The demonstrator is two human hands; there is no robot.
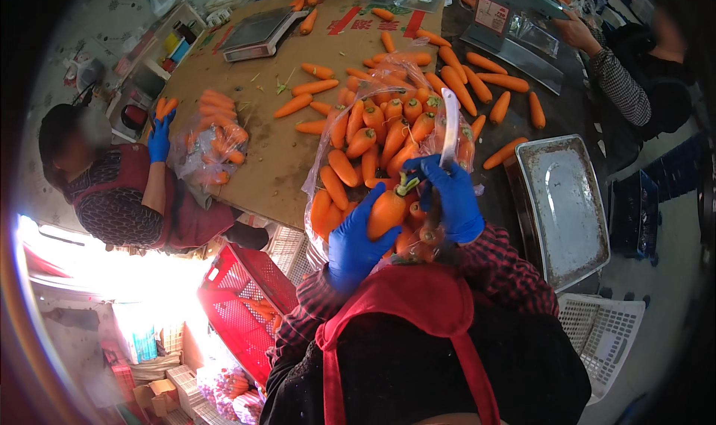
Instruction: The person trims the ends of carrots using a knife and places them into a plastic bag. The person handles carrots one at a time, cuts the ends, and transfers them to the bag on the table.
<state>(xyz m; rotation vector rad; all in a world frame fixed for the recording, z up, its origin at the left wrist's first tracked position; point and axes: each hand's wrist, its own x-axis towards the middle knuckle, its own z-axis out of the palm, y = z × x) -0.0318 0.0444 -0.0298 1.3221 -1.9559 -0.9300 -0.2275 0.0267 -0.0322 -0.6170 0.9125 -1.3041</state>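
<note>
My left hand (355, 240), in a blue glove, grips a thick carrot (387, 213) whose green stem stub (409, 185) points up and to the right. Blue-gloved too, my right hand (453, 201) holds a knife; its pale blade (449, 123) rises away from me above the heap. The right fingers are close to the stem stub; whether they touch it I cannot tell. Beneath both hands lies an opened clear plastic bag (314, 173) full of carrots (394, 131), many with their crown ends up.
Loose carrots (310, 86) ring the bag on the cardboard-covered table (268, 145). A scale (260, 33) stands far left, a metal tray (565, 207) at right. A red crate (246, 307) is below left. One co-worker (128, 196) holds carrots at left; another's hand (579, 33) is upper right.
</note>
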